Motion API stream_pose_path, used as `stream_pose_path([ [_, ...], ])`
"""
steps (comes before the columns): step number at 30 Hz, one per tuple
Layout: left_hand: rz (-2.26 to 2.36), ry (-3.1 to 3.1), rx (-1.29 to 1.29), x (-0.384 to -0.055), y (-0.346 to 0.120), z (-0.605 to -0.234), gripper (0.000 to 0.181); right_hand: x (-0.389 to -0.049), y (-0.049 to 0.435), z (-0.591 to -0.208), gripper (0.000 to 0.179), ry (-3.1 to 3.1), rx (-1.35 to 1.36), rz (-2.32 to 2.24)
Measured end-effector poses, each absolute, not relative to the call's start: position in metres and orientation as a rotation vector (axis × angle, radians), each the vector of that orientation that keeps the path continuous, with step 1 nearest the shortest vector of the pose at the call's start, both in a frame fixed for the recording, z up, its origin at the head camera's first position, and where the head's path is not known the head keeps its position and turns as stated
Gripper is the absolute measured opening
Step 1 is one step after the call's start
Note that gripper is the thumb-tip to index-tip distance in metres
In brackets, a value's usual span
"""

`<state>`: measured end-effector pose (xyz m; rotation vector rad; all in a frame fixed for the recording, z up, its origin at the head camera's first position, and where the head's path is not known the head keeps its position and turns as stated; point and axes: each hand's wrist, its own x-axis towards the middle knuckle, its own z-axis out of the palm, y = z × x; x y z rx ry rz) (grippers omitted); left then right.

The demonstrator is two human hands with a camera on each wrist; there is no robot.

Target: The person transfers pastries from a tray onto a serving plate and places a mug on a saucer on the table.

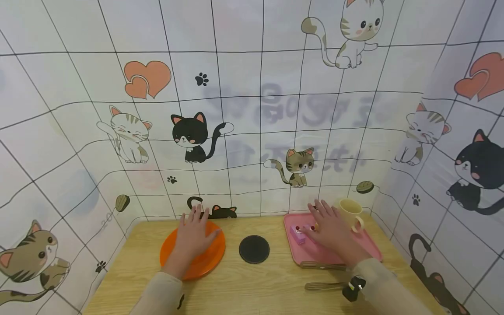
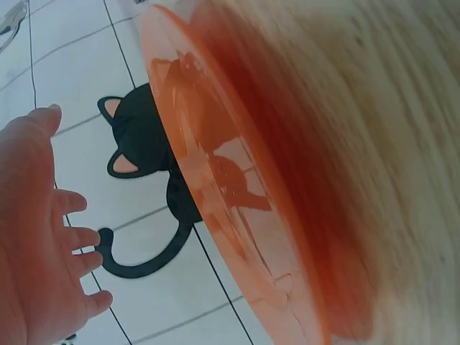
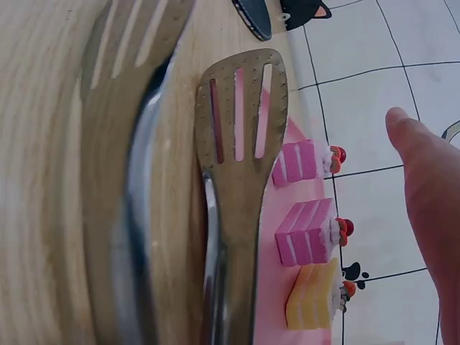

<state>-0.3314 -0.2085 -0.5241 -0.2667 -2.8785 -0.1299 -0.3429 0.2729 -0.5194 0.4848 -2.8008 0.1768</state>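
My left hand (image 1: 192,236) is held palm down above a round, glossy orange plastic plate (image 1: 208,261) on the left of the table. Its fingers reach toward the far wall, nearly straight and a little spread, with the thumb stretched out to the right. They have hold of nothing, and the left wrist view shows a gap between them and the plate's rim.

My right hand (image 1: 334,229) is held the same way on the right, its fingers extended and slightly parted, the thumb pointing left. It too grips nothing; in the right wrist view the part of it in sight is apart from the cakes.

Beneath it lies a pink rectangular tray (image 1: 309,254) with rounded corners. On the tray, two square pink-and-white layered cake pieces (image 3: 305,231) and a yellow layered cake piece (image 3: 310,298) stand in a row, each topped with red fruit. A pale yellow cup (image 1: 349,209) with a handle stands at the tray's far right corner.

One slotted metal turner (image 3: 241,108) lies along the tray's near edge; a second slotted metal utensil (image 3: 136,47) lies nearer me on the light wood-grain table (image 1: 244,293). Between plate and tray sits a flat black disc (image 1: 253,249).
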Motion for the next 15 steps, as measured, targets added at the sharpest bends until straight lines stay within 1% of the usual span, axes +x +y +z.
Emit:
stream_pose_path([
  [9, -0.290, -2.864, -0.272, -0.321, -0.228, -0.517, 0.089, -0.329, 0.288, -0.525, 0.091, -2.763, 0.453, 0.323],
  [15, -0.381, -2.864, -0.307, -0.309, -0.241, -0.518, 0.083, -0.318, 0.300, -0.527, 0.084, -2.755, 0.439, 0.343],
])
